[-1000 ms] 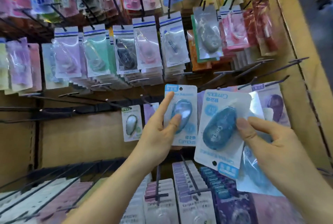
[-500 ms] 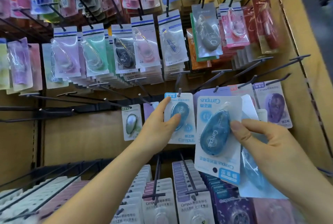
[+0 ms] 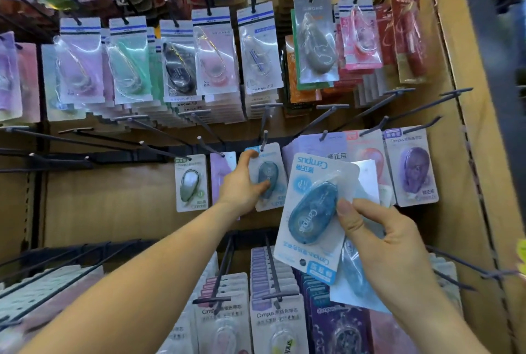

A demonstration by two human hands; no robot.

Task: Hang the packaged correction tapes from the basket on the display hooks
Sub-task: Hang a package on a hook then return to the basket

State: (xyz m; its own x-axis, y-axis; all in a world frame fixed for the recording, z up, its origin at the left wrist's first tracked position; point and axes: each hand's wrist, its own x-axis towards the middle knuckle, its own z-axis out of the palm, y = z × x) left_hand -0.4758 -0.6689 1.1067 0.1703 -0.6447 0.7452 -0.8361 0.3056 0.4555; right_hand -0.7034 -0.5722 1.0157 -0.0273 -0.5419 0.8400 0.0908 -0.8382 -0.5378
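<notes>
Left hand (image 3: 242,187) grips hooked blue pack (image 3: 271,171); right hand (image 3: 381,242) holds stack (image 3: 310,211) (inverted).

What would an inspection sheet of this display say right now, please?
Surface: brown back panel with black hooks; the left hooks are bare.
Job's things: hooked blue pack sits at a hook; front blue pack is upside down in hand, with a second blue pack behind it.
Clutter: nothing seen.
Grips: left hand pinches the hooked blue pack; right hand holds the other two.
Cables: nothing seen.
Surroundings: silver pack and purple pack hang alongside; full rows above and below; basket not in view.
</notes>
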